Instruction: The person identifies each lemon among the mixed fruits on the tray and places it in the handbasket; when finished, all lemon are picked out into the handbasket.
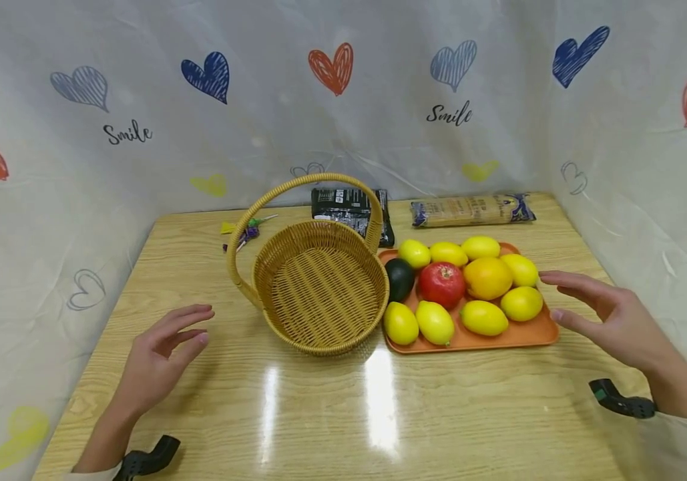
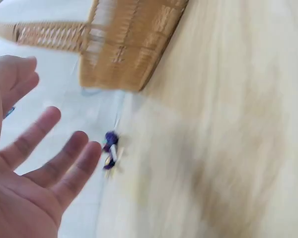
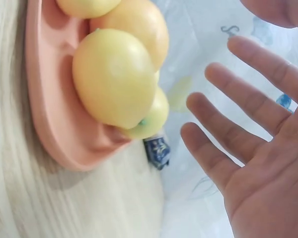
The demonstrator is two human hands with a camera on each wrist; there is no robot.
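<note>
A round wicker basket (image 1: 325, 294) with a tall arched handle stands mid-table with nothing in it. To its left, my left hand (image 1: 159, 361) hovers with relaxed, spread fingers and holds nothing. An orange tray (image 1: 493, 340) at the basket's right bears several yellow lemons (image 1: 484, 318), a red pomegranate (image 1: 441, 284), an orange-yellow fruit (image 1: 488, 278) and a dark green avocado (image 1: 400, 279). My right hand (image 1: 613, 324) is at the tray's right edge, fingers apart and nothing in them. In the right wrist view a lemon (image 3: 114, 77) lies near the tray's rim, left of the fingertips.
Behind the basket lies a black packet (image 1: 352, 212). A long bag of pasta (image 1: 472, 210) lies at the back right. Several wrapped lollipops (image 1: 248, 234) sit at the back left. A white cloth with printed hearts (image 1: 331, 69) hangs around the wooden table (image 1: 319, 414).
</note>
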